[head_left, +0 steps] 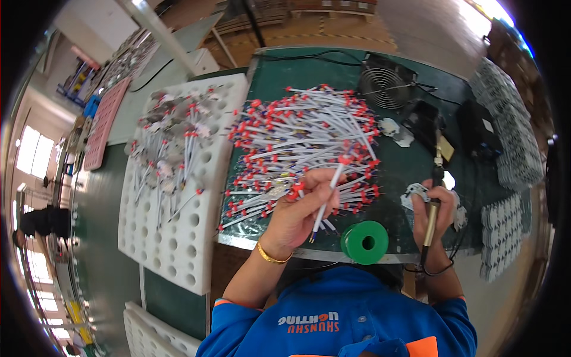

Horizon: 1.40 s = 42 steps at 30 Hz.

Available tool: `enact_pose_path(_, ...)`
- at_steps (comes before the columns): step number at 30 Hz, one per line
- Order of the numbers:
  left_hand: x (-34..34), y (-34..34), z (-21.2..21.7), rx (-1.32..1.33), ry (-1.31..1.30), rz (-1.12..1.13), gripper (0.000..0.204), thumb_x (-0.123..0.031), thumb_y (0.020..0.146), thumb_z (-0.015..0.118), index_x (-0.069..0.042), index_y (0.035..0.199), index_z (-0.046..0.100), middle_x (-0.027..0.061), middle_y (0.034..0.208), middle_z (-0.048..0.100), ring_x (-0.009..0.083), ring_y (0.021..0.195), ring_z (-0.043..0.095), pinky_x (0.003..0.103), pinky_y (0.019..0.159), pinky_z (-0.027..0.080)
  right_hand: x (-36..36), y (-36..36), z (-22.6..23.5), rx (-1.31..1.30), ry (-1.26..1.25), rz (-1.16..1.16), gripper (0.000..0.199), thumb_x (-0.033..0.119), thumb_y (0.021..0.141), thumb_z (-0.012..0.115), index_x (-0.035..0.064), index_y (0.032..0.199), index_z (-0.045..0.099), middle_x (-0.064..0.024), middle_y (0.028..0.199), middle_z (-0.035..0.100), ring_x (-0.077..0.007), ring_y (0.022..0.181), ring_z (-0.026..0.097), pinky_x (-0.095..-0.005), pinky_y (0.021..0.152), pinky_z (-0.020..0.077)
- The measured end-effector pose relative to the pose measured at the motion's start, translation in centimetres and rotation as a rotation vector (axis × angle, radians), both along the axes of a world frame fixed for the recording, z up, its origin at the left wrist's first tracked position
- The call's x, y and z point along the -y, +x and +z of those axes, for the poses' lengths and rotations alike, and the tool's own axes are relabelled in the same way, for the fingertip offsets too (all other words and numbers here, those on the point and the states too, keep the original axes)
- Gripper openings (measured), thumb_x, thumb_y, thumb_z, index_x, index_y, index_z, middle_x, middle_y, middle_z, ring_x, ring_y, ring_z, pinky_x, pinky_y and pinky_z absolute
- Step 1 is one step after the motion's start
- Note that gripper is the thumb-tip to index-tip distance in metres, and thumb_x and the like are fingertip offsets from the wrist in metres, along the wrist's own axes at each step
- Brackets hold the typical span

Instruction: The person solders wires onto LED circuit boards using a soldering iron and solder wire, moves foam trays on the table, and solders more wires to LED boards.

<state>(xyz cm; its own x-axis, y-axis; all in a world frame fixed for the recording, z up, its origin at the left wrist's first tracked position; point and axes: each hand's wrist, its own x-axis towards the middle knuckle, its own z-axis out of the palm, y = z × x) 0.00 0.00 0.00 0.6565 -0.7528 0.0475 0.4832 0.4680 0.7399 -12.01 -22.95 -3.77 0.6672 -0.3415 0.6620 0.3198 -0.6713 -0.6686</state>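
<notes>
My left hand (297,208) is closed on a white-sleeved wire (329,199) with a red end piece, held tilted above a big pile of similar wires (297,128). Another red piece shows at its fingers. My right hand (435,211) is wrapped round a soldering iron (438,172), its metal end pointing away from me toward a dark iron stand (423,119). A small silvery plate (414,193) lies by the right fingertips; whether they grip it I cannot tell. Between my forearms, a green solder spool (364,242) sits at the table's near edge.
A white foam board with holes (190,262) on the left carries wires joined to silvery plates (169,137). A black fan (385,83) and black box (477,130) stand at the back right. Stacked metallic panels (505,125) line the right edge. The iron's cord (443,271) loops below my right hand.
</notes>
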Motion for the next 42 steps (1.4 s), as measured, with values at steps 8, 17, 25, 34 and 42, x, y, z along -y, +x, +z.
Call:
enact_pose_path(8,2.5,-0.8,-0.3,0.031,0.138,0.053,0.035,-0.028,0.092,0.051,-0.002,0.115,0.053,0.0004,0.076,0.057,0.0047,0.063,0.046,0.018,0.057,0.036,0.3,0.6,2.0,0.020,-0.004,0.041,0.029,0.000,0.078,0.064,0.0043,0.097,0.044,-0.0144,0.083,0.054,-0.0186,0.066,0.053,-0.0277,0.058,0.0434)
enact_pose_path(17,3.7,-1.5,-0.2,-0.042,0.265,0.019,0.011,-0.017,0.088,0.057,-0.007,0.092,0.056,0.0014,0.074,0.054,0.0094,0.065,0.048,0.021,0.060,0.037,-2.2,3.0,3.9,0.022,0.346,0.253,0.022,0.004,0.084,0.059,0.0027,0.100,0.043,-0.0082,0.083,0.050,-0.0084,0.060,0.055,-0.0206,0.046,0.0479)
enact_pose_path(25,3.5,-0.9,-0.7,0.054,0.238,-0.080,0.027,-0.022,0.087,0.059,-0.003,0.107,0.057,-0.0038,0.073,0.050,0.0057,0.064,0.042,0.019,0.061,0.035,-2.3,3.5,4.5,-0.031,0.125,0.126,0.020,0.007,0.082,0.064,0.0039,0.094,0.048,-0.0049,0.079,0.052,-0.0097,0.063,0.047,-0.0234,0.058,0.0399)
enact_pose_path(34,3.5,-1.7,-0.3,0.005,0.334,-0.022,0.027,-0.022,0.088,0.058,-0.001,0.105,0.057,0.0007,0.082,0.056,0.0064,0.067,0.045,0.020,0.061,0.037,-3.3,3.2,4.3,-0.065,0.432,0.182,0.016,0.005,0.085,0.060,0.0030,0.095,0.048,-0.0062,0.086,0.051,-0.0094,0.059,0.049,-0.0215,0.051,0.0398)
enact_pose_path(42,3.4,-2.1,-0.9,0.108,0.261,-0.017,0.019,-0.014,0.087,0.059,-0.001,0.101,0.056,0.0020,0.084,0.057,0.0089,0.073,0.054,0.022,0.068,0.044,-3.7,3.6,4.2,-0.045,0.197,0.187,0.027,0.005,0.080,0.066,0.0052,0.097,0.045,-0.0033,0.084,0.050,-0.0070,0.065,0.046,-0.0217,0.057,0.0401)
